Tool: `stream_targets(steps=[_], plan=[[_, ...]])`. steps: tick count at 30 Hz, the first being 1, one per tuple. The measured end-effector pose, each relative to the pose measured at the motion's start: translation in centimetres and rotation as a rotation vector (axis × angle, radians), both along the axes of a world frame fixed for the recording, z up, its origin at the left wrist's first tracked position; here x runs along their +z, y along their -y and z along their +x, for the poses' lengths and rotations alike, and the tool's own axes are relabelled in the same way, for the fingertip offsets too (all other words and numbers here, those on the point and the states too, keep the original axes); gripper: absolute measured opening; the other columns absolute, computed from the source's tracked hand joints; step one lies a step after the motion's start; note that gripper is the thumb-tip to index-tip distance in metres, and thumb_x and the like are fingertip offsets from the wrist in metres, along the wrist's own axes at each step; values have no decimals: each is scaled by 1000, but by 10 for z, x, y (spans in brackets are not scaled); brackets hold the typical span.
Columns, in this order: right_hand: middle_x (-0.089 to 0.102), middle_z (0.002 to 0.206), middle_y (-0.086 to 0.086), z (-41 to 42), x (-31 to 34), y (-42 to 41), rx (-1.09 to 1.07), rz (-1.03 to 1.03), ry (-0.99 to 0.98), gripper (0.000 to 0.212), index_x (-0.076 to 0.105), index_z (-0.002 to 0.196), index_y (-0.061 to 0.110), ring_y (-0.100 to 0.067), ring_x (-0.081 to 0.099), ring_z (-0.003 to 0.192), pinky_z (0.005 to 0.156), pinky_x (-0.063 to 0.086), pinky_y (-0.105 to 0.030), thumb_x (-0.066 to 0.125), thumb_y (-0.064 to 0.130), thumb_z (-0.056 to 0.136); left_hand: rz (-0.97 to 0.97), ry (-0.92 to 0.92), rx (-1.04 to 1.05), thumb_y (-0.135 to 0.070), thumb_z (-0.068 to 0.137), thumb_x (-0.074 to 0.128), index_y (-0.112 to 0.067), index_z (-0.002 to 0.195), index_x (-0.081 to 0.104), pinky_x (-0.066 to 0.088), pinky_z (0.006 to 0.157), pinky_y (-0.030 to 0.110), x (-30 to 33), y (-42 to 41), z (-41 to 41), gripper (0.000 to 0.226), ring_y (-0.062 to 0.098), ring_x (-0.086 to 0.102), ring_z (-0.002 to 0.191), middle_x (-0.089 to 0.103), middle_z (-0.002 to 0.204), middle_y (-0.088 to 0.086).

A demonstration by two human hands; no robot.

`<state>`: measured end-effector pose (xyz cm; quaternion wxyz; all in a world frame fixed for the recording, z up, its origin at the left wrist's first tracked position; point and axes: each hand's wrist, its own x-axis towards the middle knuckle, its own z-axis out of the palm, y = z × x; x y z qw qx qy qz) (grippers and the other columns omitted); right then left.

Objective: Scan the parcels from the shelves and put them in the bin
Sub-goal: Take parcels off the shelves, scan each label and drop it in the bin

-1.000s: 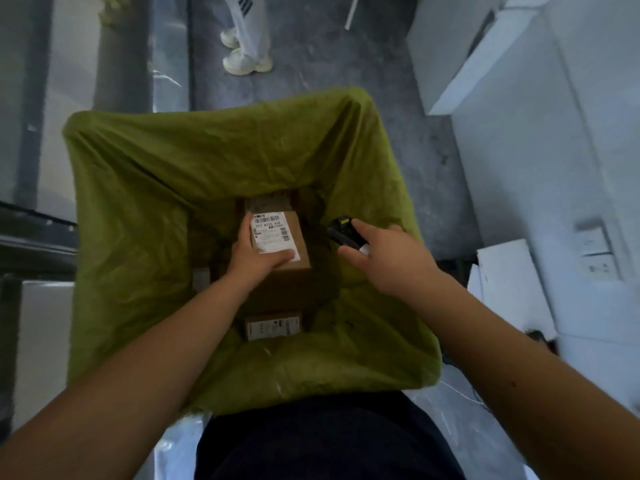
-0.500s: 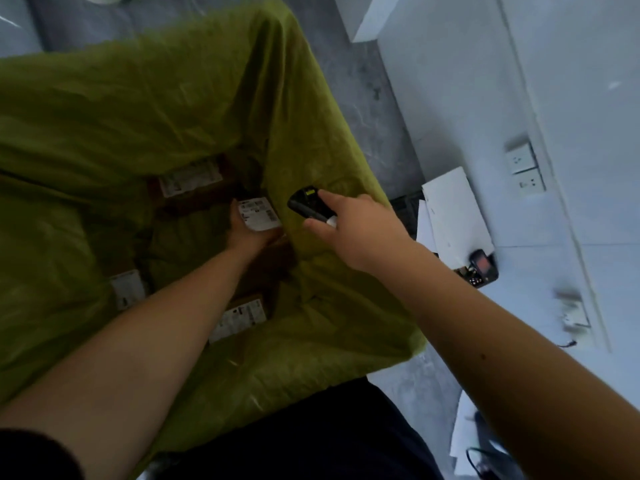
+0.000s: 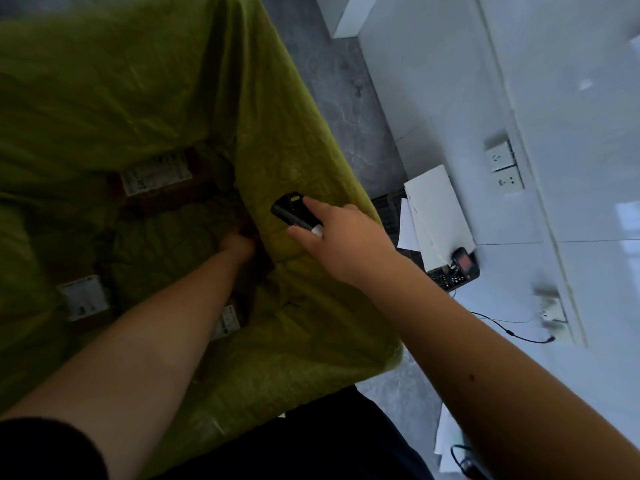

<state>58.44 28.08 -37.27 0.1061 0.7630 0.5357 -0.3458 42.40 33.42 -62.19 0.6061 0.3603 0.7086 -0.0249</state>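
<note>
A bin lined with a green bag (image 3: 304, 126) fills the left of the view. Several brown parcels with white labels lie at its bottom, one at the back (image 3: 156, 173), one at the left (image 3: 83, 299), one (image 3: 227, 318) partly under my left forearm. My left hand (image 3: 239, 244) reaches deep into the bin's right corner against a dark brown parcel (image 3: 258, 258); its fingers are hidden in shadow. My right hand (image 3: 343, 244) grips a black handheld scanner (image 3: 292, 209) above the bin's right wall.
Right of the bin, white sheets of paper (image 3: 436, 216) lie on a black crate (image 3: 389, 211) beside a dark device (image 3: 465, 265). Wall sockets (image 3: 502, 164) and a thin black cable (image 3: 512, 332) are along the white wall.
My left hand has gone down into the bin with the labelled parcel, and the label is now out of sight. The view has swung right and closer. My right hand keeps the scanner.
</note>
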Motion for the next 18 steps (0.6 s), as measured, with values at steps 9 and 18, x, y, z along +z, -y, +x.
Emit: stream_targets(steps=[9, 18], plan=[[53, 134, -15, 7, -2, 4, 45, -9, 24, 72, 26, 160, 44, -39, 57, 117, 95, 53, -52, 40, 75, 97, 97, -61, -255, -19, 109, 50, 1, 143, 57, 44, 108, 39, 6, 7, 4, 41, 39, 54, 135, 58, 145, 22], [51, 137, -16, 1, -2, 14, 99, -11, 5, 73, 24, 161, 43, -38, 56, 119, 93, 53, -48, 40, 74, 97, 208, -140, -452, -38, 102, 62, -16, 165, 25, 38, 117, 42, 34, 29, -51, 77, 40, 41, 146, 37, 163, 20]])
